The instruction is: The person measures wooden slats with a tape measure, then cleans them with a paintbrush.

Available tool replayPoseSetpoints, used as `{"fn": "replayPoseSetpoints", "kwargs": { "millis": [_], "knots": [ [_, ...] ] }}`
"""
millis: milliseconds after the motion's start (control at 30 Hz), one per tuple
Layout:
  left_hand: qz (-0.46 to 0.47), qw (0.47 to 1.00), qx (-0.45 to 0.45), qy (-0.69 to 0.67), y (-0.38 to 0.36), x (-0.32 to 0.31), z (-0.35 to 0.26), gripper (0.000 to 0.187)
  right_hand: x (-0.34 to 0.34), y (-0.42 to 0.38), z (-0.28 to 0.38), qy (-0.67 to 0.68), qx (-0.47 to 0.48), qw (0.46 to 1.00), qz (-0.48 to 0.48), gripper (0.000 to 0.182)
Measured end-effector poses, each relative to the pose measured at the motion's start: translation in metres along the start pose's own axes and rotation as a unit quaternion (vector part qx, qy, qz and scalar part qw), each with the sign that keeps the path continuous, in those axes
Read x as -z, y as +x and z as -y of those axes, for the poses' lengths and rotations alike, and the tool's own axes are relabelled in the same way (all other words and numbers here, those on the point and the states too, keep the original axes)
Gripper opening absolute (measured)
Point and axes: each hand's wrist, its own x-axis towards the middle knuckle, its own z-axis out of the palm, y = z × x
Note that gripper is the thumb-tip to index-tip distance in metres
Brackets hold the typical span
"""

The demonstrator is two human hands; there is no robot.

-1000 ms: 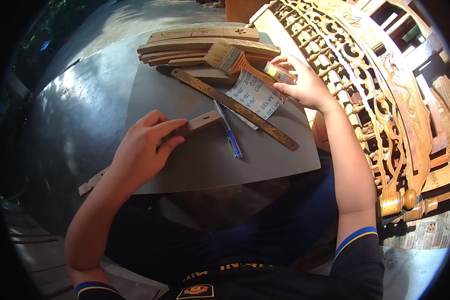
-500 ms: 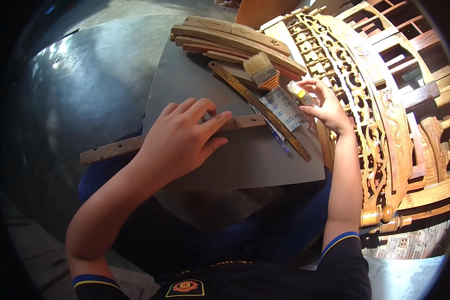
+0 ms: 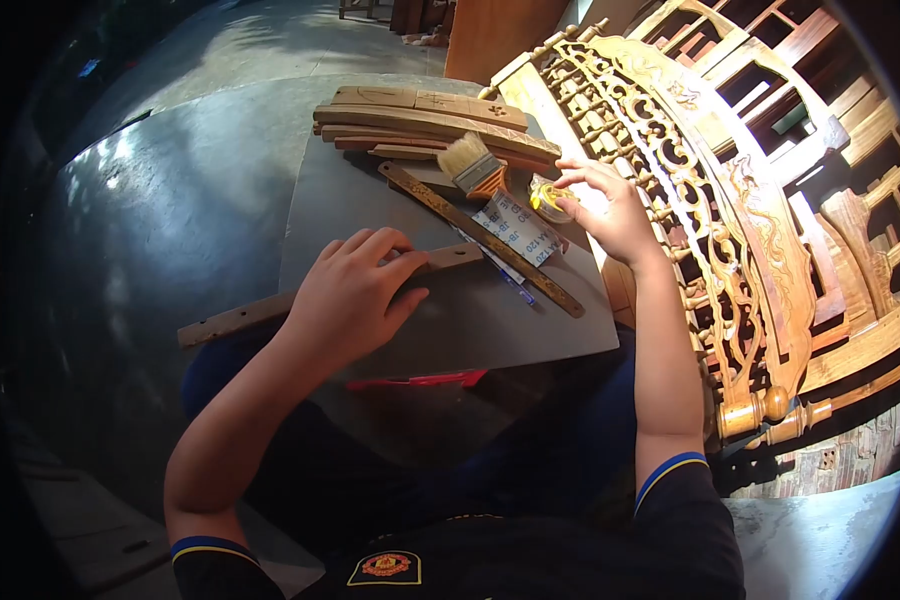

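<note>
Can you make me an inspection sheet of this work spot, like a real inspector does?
Surface: grey board, with things lying on it.
Job's things: wooden strip with small holes, reaching past the board's left edge; small clear container with something yellow, contents unclear.
Clutter: paintbrush, printed sandpaper, brown metal strip lying partly over the sandpaper, blue pen partly hidden, pile of wooden pieces.
Hands: left hand lies over the wooden strip, grip partly hidden; right hand holds the container in its fingers.
Cables: nothing seen.
Surroundings: carved wooden furniture on the right; sunlit floor on the left.
</note>
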Motion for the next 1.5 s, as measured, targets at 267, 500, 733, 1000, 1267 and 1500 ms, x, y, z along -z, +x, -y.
{"fn": "replayPoseSetpoints", "kwargs": {
  "millis": [267,500,733,1000,1267,1500],
  "knots": [
    [-0.049,0.999,0.019,0.005,-0.030,0.004,0.017,0.030,-0.030,-0.053,0.110,0.005,-0.006,0.999,-0.032,0.017],
    [-0.043,0.999,0.030,-0.001,-0.035,0.014,0.019,0.027,-0.054,-0.052,0.091,-0.115,-0.014,0.992,0.049,0.017],
    [-0.047,0.994,0.090,0.041,-0.037,0.012,-0.013,0.023,-0.043,-0.011,0.084,-0.142,-0.032,0.972,0.184,0.016],
    [0.075,0.987,0.134,0.055,-0.001,0.016,-0.028,0.022,-0.026,-0.055,0.072,-0.049,0.049,0.997,0.017,0.011],
    [0.028,0.994,0.101,0.014,0.008,-0.012,-0.026,0.026,-0.040,-0.077,0.149,0.023,-0.051,0.988,0.141,0.029],
    [-0.057,0.991,0.114,-0.048,0.007,-0.033,-0.025,0.028,-0.058,-0.097,0.155,0.026,-0.105,0.985,0.132,0.057]
  ]
}}
